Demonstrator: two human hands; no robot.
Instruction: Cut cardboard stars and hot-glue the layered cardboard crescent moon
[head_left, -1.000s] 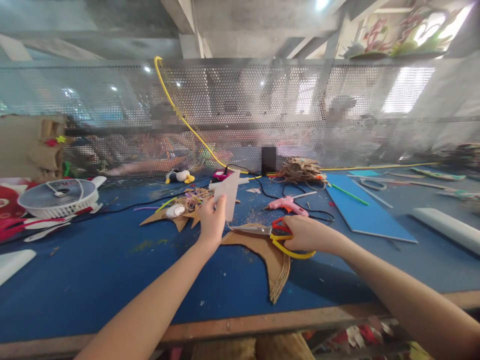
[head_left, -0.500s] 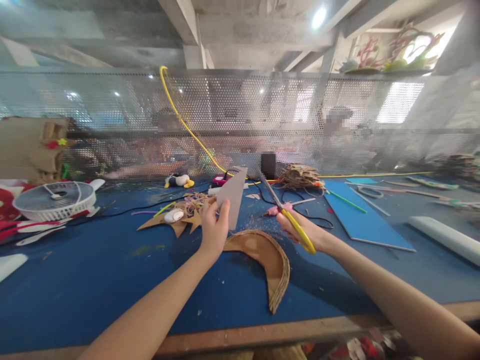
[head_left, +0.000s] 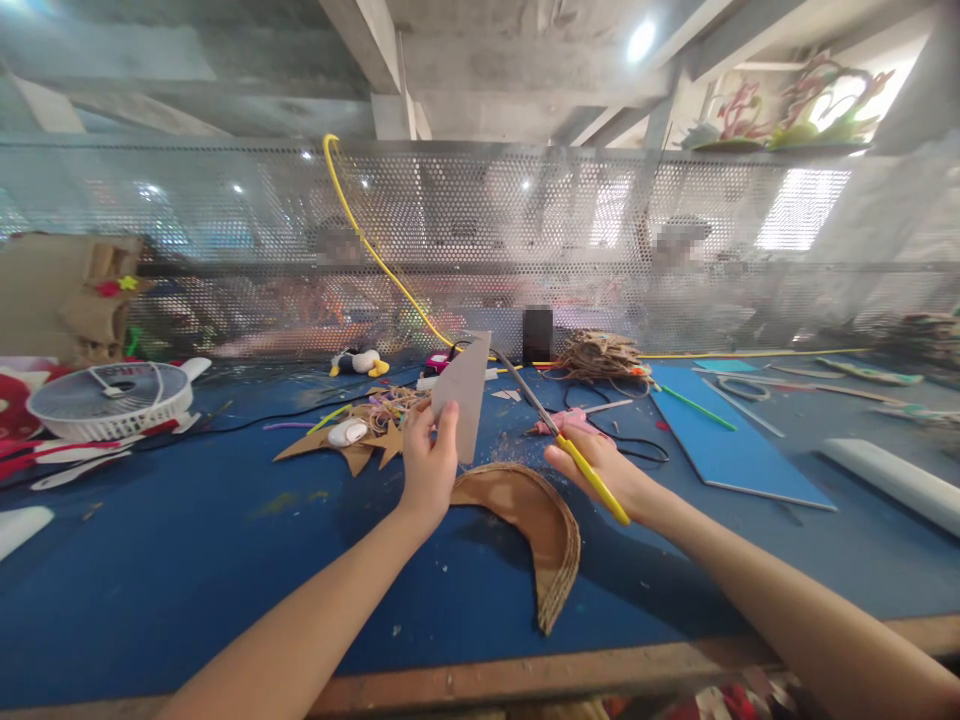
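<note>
Left hand [head_left: 429, 465]: raised, thumb and fingers pinching grey sheet [head_left: 470, 385]. Right hand [head_left: 613, 472]: fingers curled round scissors [head_left: 564, 444], tips up-left.

The grey sheet [head_left: 468, 395] looks like smooth, matt card. The scissors [head_left: 589, 477] pair grey metal blades with smooth yellow plastic handles. The crescent [head_left: 546, 518] is brown cardboard, rough and ridged along its edge. The glue gun [head_left: 573, 417] looks plastic, the perforated screen [head_left: 465, 215] metallic.
</note>
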